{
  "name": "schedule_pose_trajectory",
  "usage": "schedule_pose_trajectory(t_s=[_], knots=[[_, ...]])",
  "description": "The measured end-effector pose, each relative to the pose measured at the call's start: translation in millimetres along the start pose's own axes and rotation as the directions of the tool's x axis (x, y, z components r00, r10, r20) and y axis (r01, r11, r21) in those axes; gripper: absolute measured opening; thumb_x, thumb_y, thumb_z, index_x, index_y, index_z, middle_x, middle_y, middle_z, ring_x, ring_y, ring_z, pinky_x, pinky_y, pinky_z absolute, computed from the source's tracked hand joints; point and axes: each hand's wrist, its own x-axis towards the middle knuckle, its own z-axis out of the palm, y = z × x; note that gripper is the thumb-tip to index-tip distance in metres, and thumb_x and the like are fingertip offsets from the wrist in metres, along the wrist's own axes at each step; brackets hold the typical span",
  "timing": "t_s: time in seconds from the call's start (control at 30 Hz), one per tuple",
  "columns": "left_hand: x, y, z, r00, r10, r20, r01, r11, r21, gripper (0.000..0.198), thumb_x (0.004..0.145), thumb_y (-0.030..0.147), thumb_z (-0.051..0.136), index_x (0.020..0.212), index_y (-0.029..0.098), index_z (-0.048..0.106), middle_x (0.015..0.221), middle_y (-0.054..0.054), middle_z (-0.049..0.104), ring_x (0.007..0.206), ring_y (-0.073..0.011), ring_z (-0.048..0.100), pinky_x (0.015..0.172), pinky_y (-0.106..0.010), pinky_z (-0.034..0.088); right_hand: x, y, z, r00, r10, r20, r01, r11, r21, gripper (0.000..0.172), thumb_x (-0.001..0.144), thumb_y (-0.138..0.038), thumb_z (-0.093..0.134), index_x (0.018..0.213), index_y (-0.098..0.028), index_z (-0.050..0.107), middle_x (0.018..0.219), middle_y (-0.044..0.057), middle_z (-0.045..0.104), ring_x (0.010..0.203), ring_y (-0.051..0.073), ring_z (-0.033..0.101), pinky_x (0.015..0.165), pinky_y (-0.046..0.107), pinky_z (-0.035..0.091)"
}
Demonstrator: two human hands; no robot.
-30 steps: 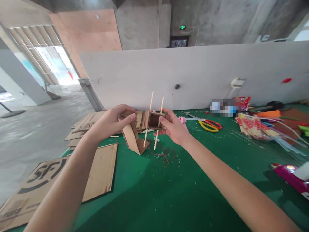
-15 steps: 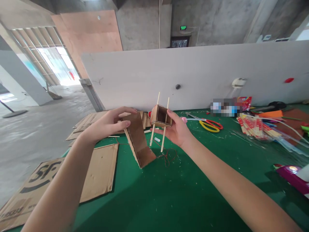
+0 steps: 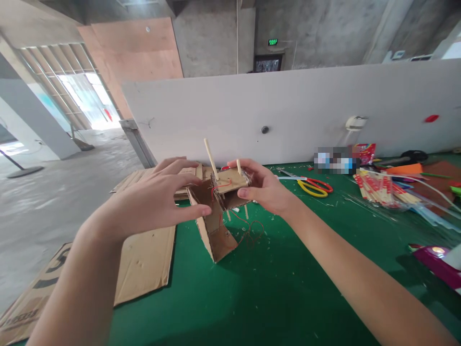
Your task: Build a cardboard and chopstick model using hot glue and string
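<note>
"What's the left hand (image 3: 154, 199) got, left of centre?"

"Nothing gripped: thumb and fingers apart beside the bent cardboard piece (image 3: 220, 242). Whether they touch, I can't tell."

"And the little cardboard box (image 3: 232, 180)?"

"Mid-frame, up and right of that bent piece, between the hands. Its two sticks (image 3: 210, 157) run roughly upright, the left one's top leaning left."

"Which hand's nearer?"

"The right hand (image 3: 265, 187), just right of centre, clamped on the box's right end."

Box (image 3: 236, 177) matt, rough-edged cardboard; sticks (image 3: 211, 158) smooth wood; tabletop (image 3: 273, 293) smooth, faintly glossy.
</note>
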Motion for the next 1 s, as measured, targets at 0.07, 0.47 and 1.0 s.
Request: schedule_pose_trajectory(t_s=[0.07, 0.47, 1.0], knots=[[-1.5, 19.7, -0.4, 0.998, 0.024, -0.050, -0.017, 0.990, 0.143, 0.043, 0.076, 0.059, 0.064, 0.106, 0.028, 0.068, 0.138, -0.006, 0.052, 0.136, -0.0376, 0.034, 0.113, -0.058, 0.029, 0.8, 1.3, 0.7, 0.998, -0.055, -0.018, 0.055, 0.998, -0.014, 0.053, 0.069, -0.029, 0.081, 0.118, -0.033, 0.059, 0.109, 0.000, 0.063, 0.102, 0.019, 0.061, 0.087, 0.036, 0.055], [10.3, 52.6, 2.1, 0.997, -0.043, -0.066, 0.043, 0.999, -0.011, 0.023, 0.087, 0.033, 0.051, 0.072, 0.022, 0.063, 0.072, 0.002, 0.064, 0.063, -0.0145, 0.054, 0.058, -0.027, 0.038, 1.6, -10.0, 11.4, 0.978, -0.157, -0.135, 0.162, 0.986, 0.033, 0.046, 0.073, -0.029, 0.078, 0.115, -0.033, 0.059, 0.102, -0.001, 0.064, 0.100, 0.017, 0.062, 0.089, 0.036, 0.054], [12.3, 62.0, 9.8, 0.940, -0.277, -0.198, 0.117, 0.809, -0.576, 0.028, 0.090, 0.034, 0.056, 0.067, 0.019, 0.059, 0.063, 0.001, 0.064, 0.062, -0.0124, 0.061, 0.055, -0.023, 0.043, 10.4, 10.4, 12.5, 0.772, -0.150, -0.618, 0.037, 0.981, -0.192, 0.043, 0.077, -0.053, 0.068, 0.109, -0.027, 0.060, 0.100, 0.003, 0.060, 0.050, 0.005, 0.047, 0.027, 0.016, 0.033]])
